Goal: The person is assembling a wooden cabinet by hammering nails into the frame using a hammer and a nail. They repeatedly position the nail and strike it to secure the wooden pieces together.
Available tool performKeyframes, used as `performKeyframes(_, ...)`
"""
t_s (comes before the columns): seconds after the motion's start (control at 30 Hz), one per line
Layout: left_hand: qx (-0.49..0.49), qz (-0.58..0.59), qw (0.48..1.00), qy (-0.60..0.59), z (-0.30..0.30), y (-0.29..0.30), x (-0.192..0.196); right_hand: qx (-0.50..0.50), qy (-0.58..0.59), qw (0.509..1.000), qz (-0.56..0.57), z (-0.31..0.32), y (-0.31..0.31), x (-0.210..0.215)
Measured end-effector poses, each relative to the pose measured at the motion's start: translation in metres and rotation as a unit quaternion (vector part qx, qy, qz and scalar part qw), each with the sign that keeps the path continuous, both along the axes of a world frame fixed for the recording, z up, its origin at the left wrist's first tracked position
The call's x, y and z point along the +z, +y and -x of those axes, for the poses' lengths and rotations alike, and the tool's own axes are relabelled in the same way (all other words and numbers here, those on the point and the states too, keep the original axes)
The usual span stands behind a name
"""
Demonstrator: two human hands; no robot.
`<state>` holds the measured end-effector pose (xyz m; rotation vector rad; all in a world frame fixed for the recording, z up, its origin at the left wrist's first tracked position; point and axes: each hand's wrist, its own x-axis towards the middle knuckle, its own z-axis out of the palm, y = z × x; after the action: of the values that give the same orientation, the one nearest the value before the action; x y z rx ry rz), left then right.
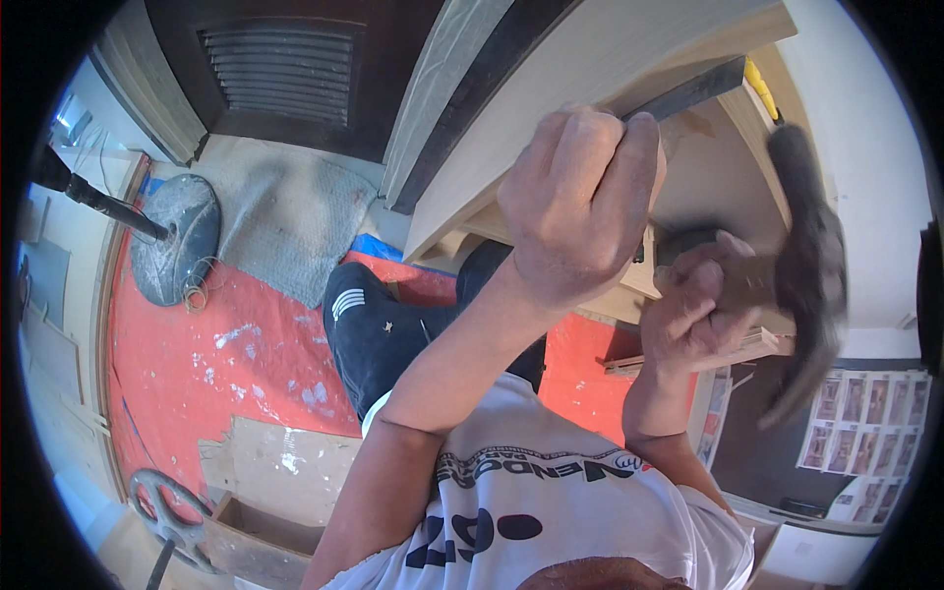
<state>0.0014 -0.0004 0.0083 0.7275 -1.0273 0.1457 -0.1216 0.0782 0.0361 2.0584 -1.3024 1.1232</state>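
Note:
My right hand [700, 307] is wrapped around the handle of a hammer [811, 265]. The dark hammer head stands raised on the right, smeared by motion. My left hand [585, 202] is closed in a fist in front of a pale wooden cabinet frame [580, 74], its back toward me. Anything inside its fingers is hidden. A dark grey flat strip [693, 88] runs from beside that fist to the frame's upper corner; I cannot tell whether the hand grips it. Near that corner, a yellow tool with a black end [762, 93] lies against the wood.
Red floor sheeting [265, 344] with white splashes lies under my legs. A round stand base [177, 239] with a pole is at left, near a grey mat [295, 226]. A dark louvred door [285, 74] stands ahead. A wooden box [261, 531] sits lower left.

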Motion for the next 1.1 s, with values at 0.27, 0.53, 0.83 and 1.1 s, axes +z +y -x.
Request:
performKeyframes(0.27, -0.012, -0.007, 1.0, -0.008, -0.002, 0.002, 0.001, -0.049, 0.057, 0.997, 0.025, 0.001, -0.01, -0.01)
performKeyframes(0.53, 0.003, -0.003, 1.0, -0.008, -0.001, 0.0, 0.0, -0.001, 0.029, 1.0, -0.009, 0.001, -0.001, 0.0)
performKeyframes(0.83, -0.029, -0.019, 0.999, -0.013, -0.003, 0.005, -0.001, -0.018, 0.049, 0.999, 0.0, 0.0, -0.009, -0.015)
performKeyframes(1.1, -0.006, 0.021, 1.0, -0.017, -0.001, -0.001, -0.002, -0.027, 0.016, 0.999, -0.041, -0.002, -0.005, -0.022)
